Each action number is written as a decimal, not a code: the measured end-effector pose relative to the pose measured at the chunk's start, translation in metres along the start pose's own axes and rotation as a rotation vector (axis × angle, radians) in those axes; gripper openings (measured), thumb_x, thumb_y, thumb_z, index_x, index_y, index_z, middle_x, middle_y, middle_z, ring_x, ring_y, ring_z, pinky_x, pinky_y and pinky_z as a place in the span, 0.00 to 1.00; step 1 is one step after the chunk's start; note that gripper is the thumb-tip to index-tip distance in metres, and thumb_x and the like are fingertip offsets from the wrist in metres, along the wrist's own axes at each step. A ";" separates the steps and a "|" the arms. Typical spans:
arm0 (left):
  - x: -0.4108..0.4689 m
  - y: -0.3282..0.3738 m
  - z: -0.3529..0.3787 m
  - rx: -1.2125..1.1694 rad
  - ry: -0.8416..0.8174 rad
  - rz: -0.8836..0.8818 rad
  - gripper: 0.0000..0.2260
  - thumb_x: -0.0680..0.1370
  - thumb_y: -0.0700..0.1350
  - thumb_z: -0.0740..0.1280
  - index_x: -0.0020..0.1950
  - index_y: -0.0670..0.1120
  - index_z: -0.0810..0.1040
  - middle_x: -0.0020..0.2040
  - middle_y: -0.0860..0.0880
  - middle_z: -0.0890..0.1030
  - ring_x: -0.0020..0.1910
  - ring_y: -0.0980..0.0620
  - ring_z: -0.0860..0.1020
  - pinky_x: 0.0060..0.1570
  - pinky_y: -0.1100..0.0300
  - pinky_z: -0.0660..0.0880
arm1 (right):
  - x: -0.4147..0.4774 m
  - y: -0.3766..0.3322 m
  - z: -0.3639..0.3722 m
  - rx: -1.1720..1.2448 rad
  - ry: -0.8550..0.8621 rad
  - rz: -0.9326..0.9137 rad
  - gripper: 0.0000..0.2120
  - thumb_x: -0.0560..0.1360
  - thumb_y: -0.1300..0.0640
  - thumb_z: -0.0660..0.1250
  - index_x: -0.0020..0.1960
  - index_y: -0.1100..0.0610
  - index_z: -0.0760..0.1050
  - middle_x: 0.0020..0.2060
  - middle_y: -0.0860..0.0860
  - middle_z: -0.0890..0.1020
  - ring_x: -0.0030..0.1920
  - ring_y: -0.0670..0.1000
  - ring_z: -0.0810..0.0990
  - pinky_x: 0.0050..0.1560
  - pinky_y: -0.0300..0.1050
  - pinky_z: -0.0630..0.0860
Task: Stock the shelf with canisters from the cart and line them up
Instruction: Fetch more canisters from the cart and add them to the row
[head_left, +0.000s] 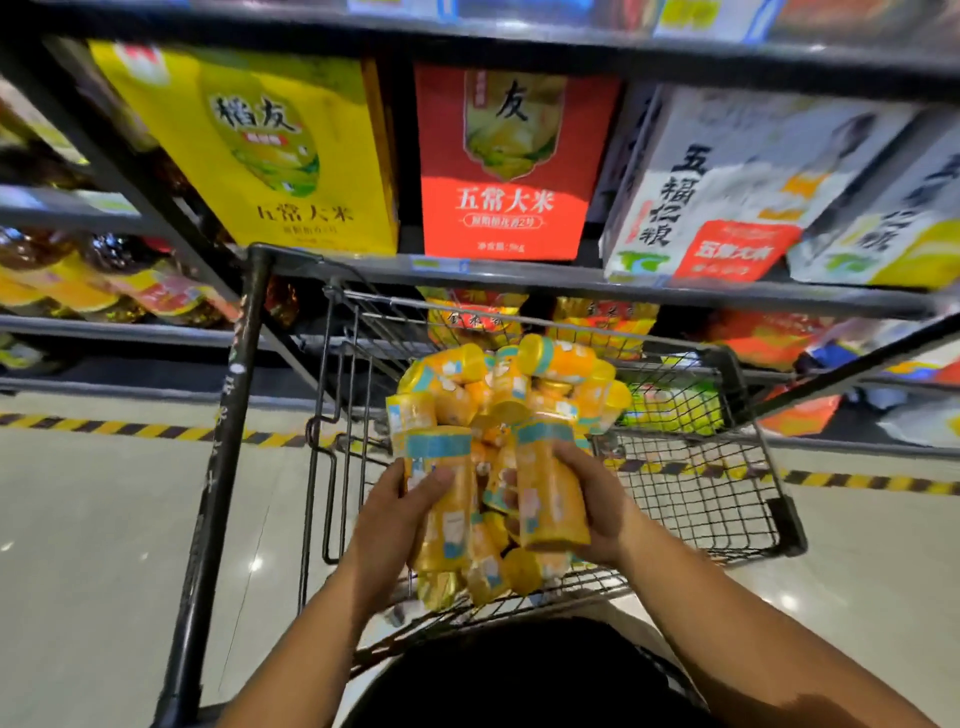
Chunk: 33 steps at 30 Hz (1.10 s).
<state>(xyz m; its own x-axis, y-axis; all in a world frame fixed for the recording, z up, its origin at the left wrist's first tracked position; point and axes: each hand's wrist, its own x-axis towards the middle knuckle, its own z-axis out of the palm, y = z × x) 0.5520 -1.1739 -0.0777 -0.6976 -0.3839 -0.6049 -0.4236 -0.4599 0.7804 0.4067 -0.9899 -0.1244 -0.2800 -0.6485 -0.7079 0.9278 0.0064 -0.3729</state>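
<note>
A wire shopping cart (691, 483) in front of me holds a heap of several yellow canisters (498, 384) with pale blue bands and yellow lids. My left hand (395, 514) grips one yellow canister (447, 493) just above the heap, at its near left. My right hand (597, 504) grips another canister (545, 499) beside it, on the right. Both held canisters stand roughly upright, close together. The dark metal shelf (519, 278) rises straight behind the cart.
Boxes of rice fill the shelf level above the cart: yellow (270, 156), red (509, 166), white (727, 192). Bottles (93, 280) line the left shelves, snack bags (602, 322) the lower level. A black upright post (228, 431) stands left of the cart. Striped tape (130, 428) marks the floor.
</note>
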 end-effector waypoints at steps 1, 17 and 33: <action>0.000 0.000 0.001 -0.014 -0.044 0.000 0.21 0.73 0.51 0.73 0.64 0.47 0.78 0.56 0.44 0.85 0.53 0.43 0.84 0.51 0.47 0.80 | -0.009 0.005 0.001 -0.041 0.030 0.001 0.43 0.46 0.47 0.88 0.57 0.63 0.84 0.50 0.62 0.85 0.45 0.61 0.86 0.44 0.57 0.83; -0.028 -0.001 0.091 0.057 -0.329 -0.032 0.25 0.70 0.51 0.76 0.64 0.45 0.78 0.54 0.39 0.85 0.47 0.40 0.84 0.49 0.43 0.81 | -0.156 0.019 -0.024 -0.119 0.245 -0.462 0.38 0.60 0.59 0.79 0.68 0.59 0.72 0.51 0.60 0.85 0.48 0.60 0.85 0.45 0.57 0.82; -0.165 -0.082 0.347 0.135 -0.598 -0.030 0.24 0.67 0.52 0.72 0.59 0.42 0.79 0.42 0.42 0.85 0.35 0.46 0.83 0.33 0.53 0.82 | -0.408 0.073 -0.198 0.283 0.482 -0.793 0.27 0.71 0.51 0.70 0.66 0.64 0.75 0.56 0.66 0.83 0.48 0.59 0.83 0.49 0.53 0.81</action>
<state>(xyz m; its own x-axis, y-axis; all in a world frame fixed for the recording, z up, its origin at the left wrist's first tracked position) 0.5013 -0.7950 0.0133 -0.8710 0.1616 -0.4640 -0.4904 -0.3429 0.8012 0.5400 -0.5737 0.0181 -0.8625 -0.0035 -0.5061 0.4331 -0.5225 -0.7345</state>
